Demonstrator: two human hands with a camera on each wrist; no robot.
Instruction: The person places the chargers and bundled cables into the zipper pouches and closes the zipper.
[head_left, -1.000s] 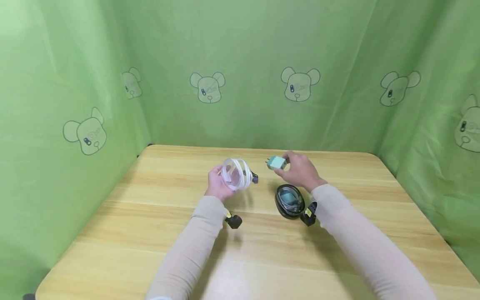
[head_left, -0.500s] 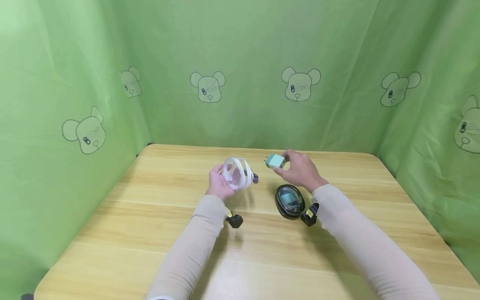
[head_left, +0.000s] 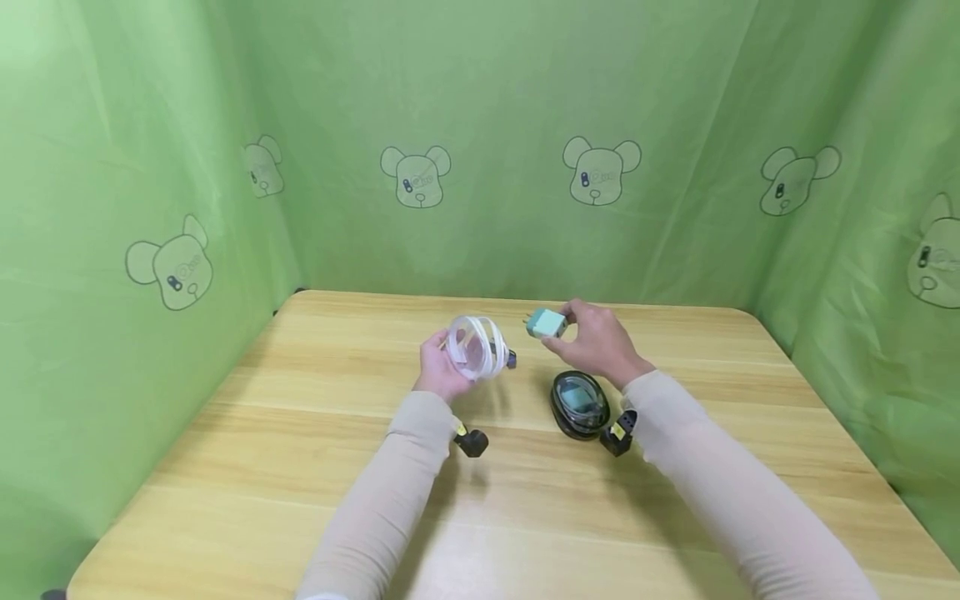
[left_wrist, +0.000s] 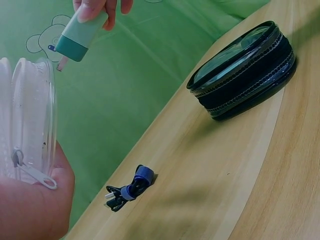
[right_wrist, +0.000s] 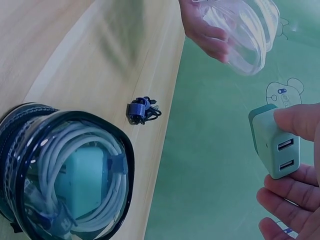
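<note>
My left hand [head_left: 441,373] holds up a round, clear pouch [head_left: 477,348] with white zip edging. Its zip pull [left_wrist: 42,177] hangs at the side in the left wrist view. In my right hand [head_left: 602,343] a mint-green USB charger [head_left: 547,323] is pinched between thumb and fingers, prongs toward the pouch. Two USB ports show on the charger's face in the right wrist view. Charger and pouch are apart, both raised over the table. Below my right hand sits a black-rimmed clear pouch [head_left: 579,405], holding a coiled pale cable [right_wrist: 52,157] and another mint-green charger [right_wrist: 82,180].
A small dark cable bundle [right_wrist: 142,111] tied with a blue strap lies on the wooden table [head_left: 517,517], partly behind the raised pouch in the head view. Green curtains [head_left: 502,242] with bear prints stand around the back and sides.
My right hand has moved slightly left with the charger, toward the clear pouch. The left hand and its pouch have barely shifted; the black-rimmed pouch stays put.
</note>
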